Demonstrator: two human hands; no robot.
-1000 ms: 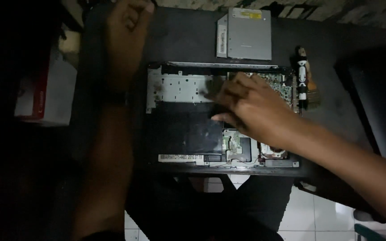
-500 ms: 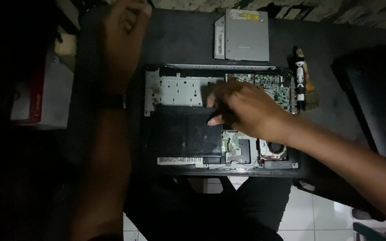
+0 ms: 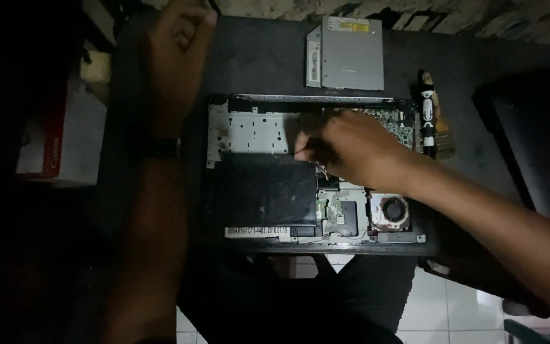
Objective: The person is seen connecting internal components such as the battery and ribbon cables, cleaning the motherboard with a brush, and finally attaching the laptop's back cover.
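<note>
Head view showed me an opened laptop (image 3: 262, 191) lying bottom-up on the dark table (image 3: 256, 57), its cover off and the insides bare. My right hand (image 3: 351, 150) rested over the middle of the laptop, just above the black battery (image 3: 262, 191) and beside the green circuit board (image 3: 389, 121). Its fingers (image 3: 307, 143) were drawn narrow, pinched together at a thin wire (image 3: 319, 169) near the battery's upper right corner; whether they truly gripped the wire I could not tell, as the hand hid the tips. My left hand (image 3: 179, 38) was well apart from the laptop, up at the far left of the table, its fingers curled into a loose fist; I could not tell if anything lay inside. A dark band (image 3: 160, 148) sat on that wrist. A round fan (image 3: 393, 210) showed at the laptop's near right corner. A grey optical drive (image 3: 348, 54) lay on the table just beyond the laptop. A white box with a red side (image 3: 65, 137) stood at the left.
</note>
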